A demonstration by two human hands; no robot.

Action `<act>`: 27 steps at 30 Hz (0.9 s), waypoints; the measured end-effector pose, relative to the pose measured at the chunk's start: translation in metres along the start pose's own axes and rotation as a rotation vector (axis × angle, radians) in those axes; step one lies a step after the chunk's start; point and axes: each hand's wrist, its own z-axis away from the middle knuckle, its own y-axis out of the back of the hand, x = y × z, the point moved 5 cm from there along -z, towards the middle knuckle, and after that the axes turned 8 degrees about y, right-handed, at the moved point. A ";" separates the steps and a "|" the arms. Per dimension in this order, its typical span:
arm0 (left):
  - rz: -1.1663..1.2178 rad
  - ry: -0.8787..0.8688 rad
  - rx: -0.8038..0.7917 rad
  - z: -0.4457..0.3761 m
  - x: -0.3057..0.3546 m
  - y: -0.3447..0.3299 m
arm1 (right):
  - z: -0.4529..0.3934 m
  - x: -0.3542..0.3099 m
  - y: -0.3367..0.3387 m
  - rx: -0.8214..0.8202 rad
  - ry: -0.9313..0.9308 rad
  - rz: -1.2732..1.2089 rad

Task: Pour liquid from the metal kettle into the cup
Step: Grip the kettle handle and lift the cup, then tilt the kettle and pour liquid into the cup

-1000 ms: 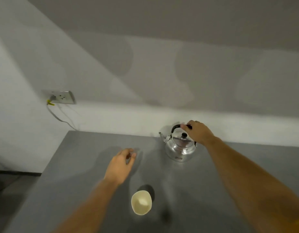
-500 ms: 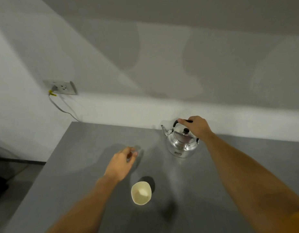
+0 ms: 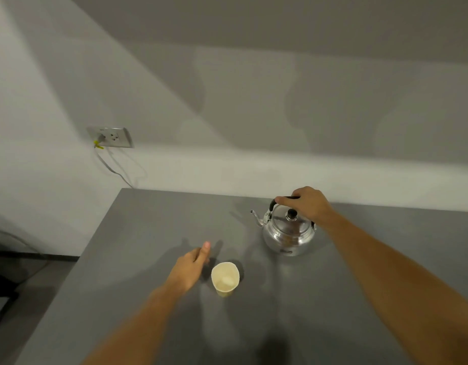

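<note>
A shiny metal kettle (image 3: 288, 234) with a black lid knob stands upright on the grey table (image 3: 138, 233), its spout pointing left. My right hand (image 3: 308, 205) is closed around its black top handle. A small cream paper cup (image 3: 225, 278) stands upright in front and to the left of the kettle. My left hand (image 3: 189, 267) hovers just left of the cup, fingers loosely curled and thumb up, holding nothing; I cannot tell if it touches the cup.
The table's back edge meets a white wall. A wall socket (image 3: 110, 137) with a plugged cable hangs at the upper left. The table's left edge drops to a dark floor.
My left hand has drawn back toward me and now sits right beside the cup. My right hand keeps its hold on the kettle handle. The camera view shifted.
</note>
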 end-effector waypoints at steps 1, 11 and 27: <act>0.012 -0.007 -0.012 0.008 -0.003 -0.003 | 0.007 -0.001 0.001 0.001 0.008 -0.007; 0.177 -0.123 -0.088 0.044 -0.027 -0.044 | 0.073 -0.022 0.000 -0.040 0.093 -0.037; 0.275 -0.061 0.023 0.036 -0.027 -0.074 | 0.120 -0.068 -0.019 -0.111 0.248 0.210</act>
